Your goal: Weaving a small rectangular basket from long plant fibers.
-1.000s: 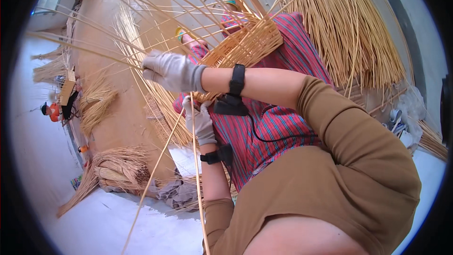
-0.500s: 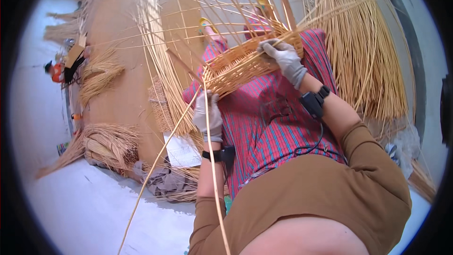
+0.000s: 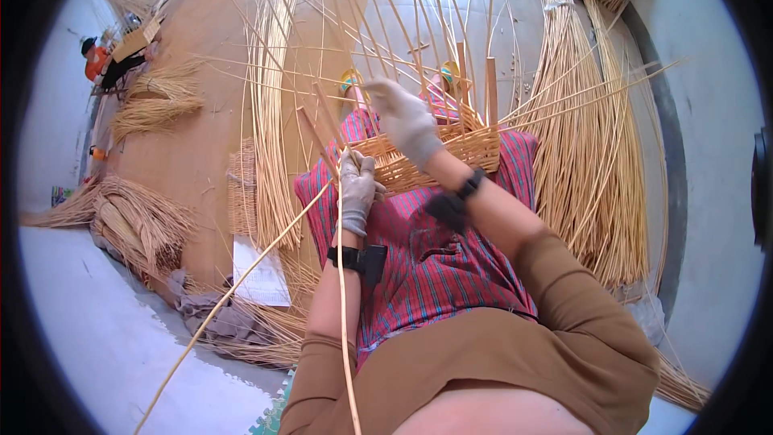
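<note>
The woven basket (image 3: 473, 151) lies just right of our left hand (image 3: 359, 191). Our right hand (image 3: 404, 122) has let go and hovers above, blurred, its grip we cannot tell; so only the left steadies it, pinching its corner beside two canes (image 3: 344, 314).

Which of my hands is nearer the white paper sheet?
Left. Your left hand is right of the white paper sheet, at the wicker basket's left end; your right hand is farther right.
</note>
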Action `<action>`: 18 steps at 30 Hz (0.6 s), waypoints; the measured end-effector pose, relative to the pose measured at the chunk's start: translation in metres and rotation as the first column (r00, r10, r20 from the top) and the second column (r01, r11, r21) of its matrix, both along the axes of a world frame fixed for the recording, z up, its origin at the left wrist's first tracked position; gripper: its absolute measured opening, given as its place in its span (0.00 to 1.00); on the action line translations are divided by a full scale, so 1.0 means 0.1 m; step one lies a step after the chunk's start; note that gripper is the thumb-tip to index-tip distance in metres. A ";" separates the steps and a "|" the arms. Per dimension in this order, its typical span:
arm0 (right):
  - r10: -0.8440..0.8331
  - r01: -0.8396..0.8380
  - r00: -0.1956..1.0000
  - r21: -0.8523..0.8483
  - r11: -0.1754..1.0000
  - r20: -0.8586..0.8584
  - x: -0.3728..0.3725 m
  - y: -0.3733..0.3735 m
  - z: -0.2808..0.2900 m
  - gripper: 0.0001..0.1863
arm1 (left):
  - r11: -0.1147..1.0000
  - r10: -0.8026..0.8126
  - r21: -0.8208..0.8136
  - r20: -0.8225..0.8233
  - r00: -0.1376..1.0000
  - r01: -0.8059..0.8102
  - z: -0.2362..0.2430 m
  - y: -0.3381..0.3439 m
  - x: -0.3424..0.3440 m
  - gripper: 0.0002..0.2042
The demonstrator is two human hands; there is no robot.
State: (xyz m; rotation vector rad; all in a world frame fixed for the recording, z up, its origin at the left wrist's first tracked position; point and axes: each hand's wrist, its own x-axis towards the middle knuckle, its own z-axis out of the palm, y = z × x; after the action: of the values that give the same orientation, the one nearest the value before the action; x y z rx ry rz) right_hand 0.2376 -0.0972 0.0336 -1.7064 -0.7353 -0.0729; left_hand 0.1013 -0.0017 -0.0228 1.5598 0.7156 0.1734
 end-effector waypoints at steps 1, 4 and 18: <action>-0.074 0.098 0.968 -0.088 0.991 0.242 0.25 0.22 0.03 0.17 | 0.999 0.010 -0.040 -0.036 0.999 -0.011 0.11 -0.11 0.12 0.07; -0.001 0.019 0.993 -0.152 0.988 0.116 0.29 0.28 0.03 0.22 | 0.991 0.097 -0.092 -0.053 0.994 -0.101 0.10 -0.04 0.06 0.09; -0.072 0.222 0.802 0.185 0.957 -0.592 -0.12 -1.24 -0.42 0.05 | 0.922 0.340 0.089 0.281 0.897 -0.377 0.08 -0.34 0.18 0.18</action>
State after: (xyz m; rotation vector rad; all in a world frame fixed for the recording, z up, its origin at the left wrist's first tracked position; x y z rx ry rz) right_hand 0.2251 -0.2212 -0.0082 -1.4274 -0.1201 0.2371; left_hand 0.1192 -0.0357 -0.0146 1.4882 0.7892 0.7081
